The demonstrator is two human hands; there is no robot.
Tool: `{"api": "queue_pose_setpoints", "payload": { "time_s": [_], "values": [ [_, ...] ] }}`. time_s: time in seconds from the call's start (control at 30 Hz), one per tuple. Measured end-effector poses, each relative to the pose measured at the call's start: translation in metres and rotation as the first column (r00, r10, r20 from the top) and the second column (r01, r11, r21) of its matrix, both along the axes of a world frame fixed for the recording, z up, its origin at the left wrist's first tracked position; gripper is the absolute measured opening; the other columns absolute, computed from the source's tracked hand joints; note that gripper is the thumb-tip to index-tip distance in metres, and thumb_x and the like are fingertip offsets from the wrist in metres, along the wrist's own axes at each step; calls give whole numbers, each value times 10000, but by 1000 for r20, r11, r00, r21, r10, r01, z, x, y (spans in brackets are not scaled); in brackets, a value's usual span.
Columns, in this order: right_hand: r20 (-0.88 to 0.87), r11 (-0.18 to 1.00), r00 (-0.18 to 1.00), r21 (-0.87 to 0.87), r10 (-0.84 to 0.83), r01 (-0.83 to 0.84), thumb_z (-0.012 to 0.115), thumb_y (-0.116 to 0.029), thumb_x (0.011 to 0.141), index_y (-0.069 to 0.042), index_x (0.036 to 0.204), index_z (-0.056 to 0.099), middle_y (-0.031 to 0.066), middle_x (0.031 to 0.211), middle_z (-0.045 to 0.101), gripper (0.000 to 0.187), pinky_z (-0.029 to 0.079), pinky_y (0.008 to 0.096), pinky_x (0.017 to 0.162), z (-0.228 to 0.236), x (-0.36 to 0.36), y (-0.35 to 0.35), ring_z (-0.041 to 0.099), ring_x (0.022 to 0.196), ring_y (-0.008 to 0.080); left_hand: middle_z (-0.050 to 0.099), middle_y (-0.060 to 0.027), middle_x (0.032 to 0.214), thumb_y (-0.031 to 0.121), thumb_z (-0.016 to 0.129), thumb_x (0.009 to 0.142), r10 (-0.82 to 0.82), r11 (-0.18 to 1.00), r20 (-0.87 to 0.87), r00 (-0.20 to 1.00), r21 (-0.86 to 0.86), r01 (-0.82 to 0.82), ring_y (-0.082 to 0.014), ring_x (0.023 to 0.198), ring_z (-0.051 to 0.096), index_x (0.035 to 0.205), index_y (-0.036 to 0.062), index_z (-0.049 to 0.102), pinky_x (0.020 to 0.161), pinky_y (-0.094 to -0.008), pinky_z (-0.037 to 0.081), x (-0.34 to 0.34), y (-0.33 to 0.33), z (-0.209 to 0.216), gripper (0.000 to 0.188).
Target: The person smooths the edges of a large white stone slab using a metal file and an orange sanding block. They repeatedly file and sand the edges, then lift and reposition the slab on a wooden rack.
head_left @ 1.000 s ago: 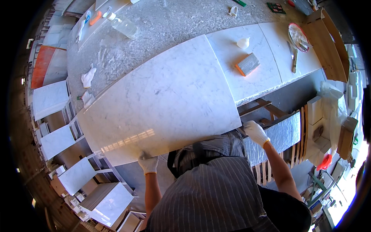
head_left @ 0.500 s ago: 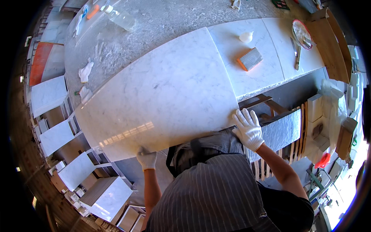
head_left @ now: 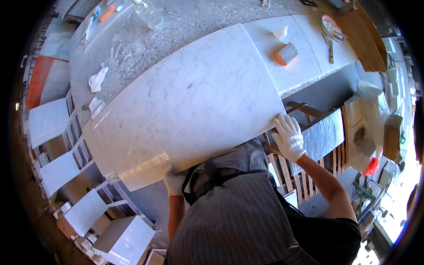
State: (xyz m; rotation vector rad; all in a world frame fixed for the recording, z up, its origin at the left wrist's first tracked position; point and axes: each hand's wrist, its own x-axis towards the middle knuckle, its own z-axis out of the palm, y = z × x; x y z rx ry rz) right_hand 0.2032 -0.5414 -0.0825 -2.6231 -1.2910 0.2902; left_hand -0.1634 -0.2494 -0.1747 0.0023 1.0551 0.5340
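A large white marble slab (head_left: 190, 97) with grey veining and one long curved edge lies flat in front of me. My left hand (head_left: 175, 180), in a white knitted glove with dark fingertips, is closed on its near edge, partly hidden. At the slab's near right corner is my right hand (head_left: 289, 138), gloved alike, fingers stretched out and touching the edge. Smaller marble pieces (head_left: 304, 53) adjoin the slab's right side. On them sit a grey sanding block (head_left: 287, 54) with an orange side and a small white bulb-shaped object (head_left: 281, 32).
A round dish (head_left: 332, 27) and a knife-like tool (head_left: 331, 51) lie far right, beside a cardboard box (head_left: 364, 37). White gloves (head_left: 97, 79) and a clear bottle (head_left: 149, 15) rest on the dusty grey worktop (head_left: 132, 48). Stacked slabs (head_left: 86, 212) stand left; wooden slats (head_left: 304, 185) are right.
The view has shifted and turned a little. The slab's near right corner juts slightly farther past the neighbouring piece, toward me. Both hands remain at its near edge.
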Motion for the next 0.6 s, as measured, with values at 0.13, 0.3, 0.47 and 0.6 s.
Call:
{"api": "queue_pose_setpoints", "payload": {
  "time_s": [0.13,0.3,0.47,0.6],
  "values": [
    [24,998,1000,62,2,-3,668,-211,837,-38,1237,591,170,1308,581,442,347,500,1089,-3,-48,19,500,1272,353,609,-126,1201,107,581,819,-194,979,58,979,71,190,-325,1161,557,1176,-5,578,1048,-474,436,-3,4,22,375],
    [-263,980,963,201,55,-2,618,-192,896,-53,1168,654,168,1169,665,308,396,490,1048,-2,-110,53,593,1136,346,604,-117,1167,174,545,933,-253,943,-177,951,173,284,-274,1084,569,1187,21,569,930,-422,476,-52,22,49,298],
    [-400,967,914,194,-73,163,613,-177,896,-46,1186,648,192,1159,663,321,407,495,1031,-2,-149,59,599,1110,375,618,-59,1019,299,489,999,-50,988,-255,966,128,85,-203,865,587,1120,117,586,725,-358,505,-127,50,42,239],
    [-59,956,985,237,-161,170,604,-212,903,-53,1280,612,209,1315,586,410,379,477,1077,-1,-140,62,525,1245,404,626,-40,932,380,479,1012,-44,975,-131,990,209,71,-211,749,586,1106,133,608,655,-371,525,-175,77,23,294]
  ]
}}
